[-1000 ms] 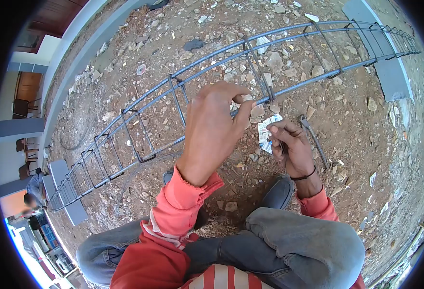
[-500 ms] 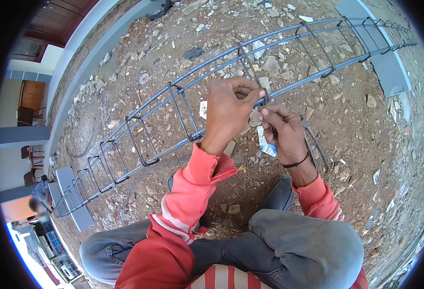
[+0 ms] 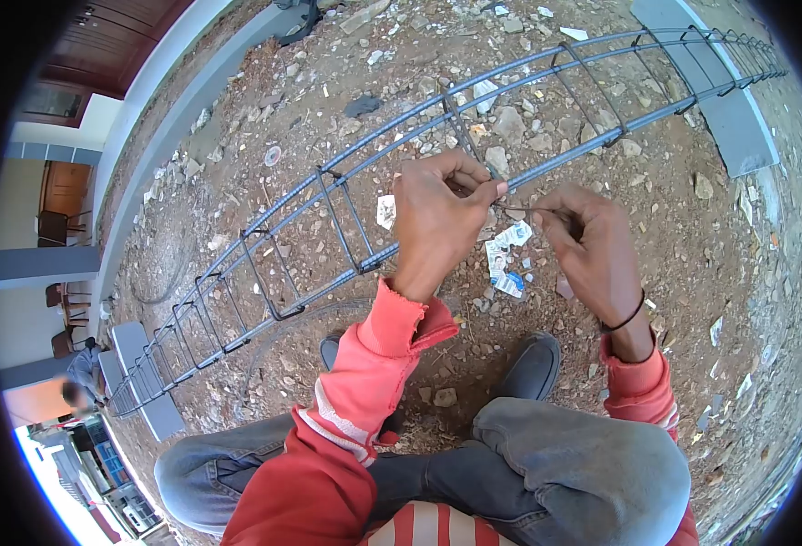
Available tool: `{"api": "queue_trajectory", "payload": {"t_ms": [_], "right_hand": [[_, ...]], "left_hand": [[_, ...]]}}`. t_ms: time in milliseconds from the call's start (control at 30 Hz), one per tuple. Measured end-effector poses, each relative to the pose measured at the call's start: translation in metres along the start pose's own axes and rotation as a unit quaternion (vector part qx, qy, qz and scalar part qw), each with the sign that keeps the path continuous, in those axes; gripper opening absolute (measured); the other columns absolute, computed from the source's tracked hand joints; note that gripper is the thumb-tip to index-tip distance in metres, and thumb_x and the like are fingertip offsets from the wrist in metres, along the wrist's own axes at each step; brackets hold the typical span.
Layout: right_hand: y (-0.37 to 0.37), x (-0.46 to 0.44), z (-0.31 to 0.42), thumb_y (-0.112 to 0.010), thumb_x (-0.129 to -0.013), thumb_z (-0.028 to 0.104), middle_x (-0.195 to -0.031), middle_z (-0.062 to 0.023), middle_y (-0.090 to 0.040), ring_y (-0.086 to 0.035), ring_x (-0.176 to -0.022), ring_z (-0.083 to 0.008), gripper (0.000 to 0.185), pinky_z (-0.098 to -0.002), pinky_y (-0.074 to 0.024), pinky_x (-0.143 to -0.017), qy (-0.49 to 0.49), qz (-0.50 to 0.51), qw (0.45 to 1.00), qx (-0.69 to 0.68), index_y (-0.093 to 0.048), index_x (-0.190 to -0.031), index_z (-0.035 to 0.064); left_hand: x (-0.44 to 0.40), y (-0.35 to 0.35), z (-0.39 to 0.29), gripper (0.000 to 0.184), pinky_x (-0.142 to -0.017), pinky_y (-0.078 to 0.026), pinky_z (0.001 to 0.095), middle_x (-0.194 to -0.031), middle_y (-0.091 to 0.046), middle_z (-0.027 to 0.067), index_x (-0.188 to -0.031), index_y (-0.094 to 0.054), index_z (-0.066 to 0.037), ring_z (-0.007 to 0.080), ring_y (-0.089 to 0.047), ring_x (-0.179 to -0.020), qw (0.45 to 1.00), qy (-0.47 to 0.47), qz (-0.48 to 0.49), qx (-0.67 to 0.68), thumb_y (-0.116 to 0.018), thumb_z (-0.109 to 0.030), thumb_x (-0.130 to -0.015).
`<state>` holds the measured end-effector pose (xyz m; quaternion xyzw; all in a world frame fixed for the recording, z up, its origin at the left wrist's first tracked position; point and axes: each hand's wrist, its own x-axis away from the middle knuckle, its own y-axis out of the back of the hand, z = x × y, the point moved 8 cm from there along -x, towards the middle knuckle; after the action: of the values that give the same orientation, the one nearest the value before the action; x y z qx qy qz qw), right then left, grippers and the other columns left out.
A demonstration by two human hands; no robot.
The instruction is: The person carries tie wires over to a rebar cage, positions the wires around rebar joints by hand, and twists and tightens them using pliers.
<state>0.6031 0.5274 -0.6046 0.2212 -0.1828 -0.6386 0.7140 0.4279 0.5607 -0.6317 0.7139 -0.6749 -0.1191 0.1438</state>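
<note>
A long rebar cage [image 3: 560, 160] with several square stirrups crosses the view from lower left to upper right. My left hand [image 3: 442, 214] is closed at its near bar, thumb and fingers pinched by a stirrup. My right hand [image 3: 592, 246] is to the right, thumb and forefinger closed on a thin wire [image 3: 521, 208]. The wire stretches between both hands, just below the bar; its left end is hidden by my left fingertips.
Grey boards lie under the cage at right [image 3: 736, 127] and lower left [image 3: 151, 387]. Torn printed paper [image 3: 501, 264] lies on the stony ground near my shoes [image 3: 528, 366]. Another person [image 3: 82, 373] is at far left, beside a building.
My left hand has moved right to the stirrup. My right hand rose to the bar, then drew away to the right with the wire. The tool on the ground is no longer visible.
</note>
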Motion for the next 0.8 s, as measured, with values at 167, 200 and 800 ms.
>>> {"api": "queue_trajectory", "payload": {"t_ms": [167,200,800], "right_hand": [[0.003,-0.063,0.023,-0.071,-0.081,0.012,-0.075,-0.0141,-0.063,-0.062,-0.069,-0.0317,0.011,-0.0419,-0.0471,-0.063,0.201,-0.020,0.966,0.162,-0.069,-0.086,0.0032],[-0.005,-0.076,0.020,-0.073,-0.079,0.012,-0.080,-0.0139,-0.065,-0.062,-0.072,-0.0329,0.012,-0.0409,-0.0473,-0.067,0.212,0.016,0.963,0.167,-0.070,-0.088,0.0041],[-0.070,-0.009,-0.073,-0.044,-0.091,0.000,-0.064,0.0008,-0.050,-0.045,-0.057,-0.0071,0.049,-0.0226,-0.0329,-0.049,-0.126,0.057,0.902,-0.409,-0.052,-0.138,0.0091]], "left_hand": [[0.006,-0.001,-0.006,0.010,-0.057,-0.047,0.0226,-0.071,-0.068,0.0047,-0.079,-0.069,0.001,0.0076,-0.060,-0.062,0.999,-0.030,-0.021,-0.026,-0.078,-0.003,-0.078],[0.006,0.000,-0.005,0.010,-0.057,-0.047,0.0226,-0.071,-0.068,0.0047,-0.079,-0.069,0.001,0.0076,-0.060,-0.062,0.999,-0.033,-0.021,-0.028,-0.078,-0.003,-0.078],[0.013,-0.004,0.000,0.012,-0.055,-0.048,0.0263,-0.071,-0.069,0.0072,-0.080,-0.071,0.001,0.0092,-0.062,-0.060,0.998,-0.036,-0.046,-0.038,-0.079,-0.006,-0.073]]}}
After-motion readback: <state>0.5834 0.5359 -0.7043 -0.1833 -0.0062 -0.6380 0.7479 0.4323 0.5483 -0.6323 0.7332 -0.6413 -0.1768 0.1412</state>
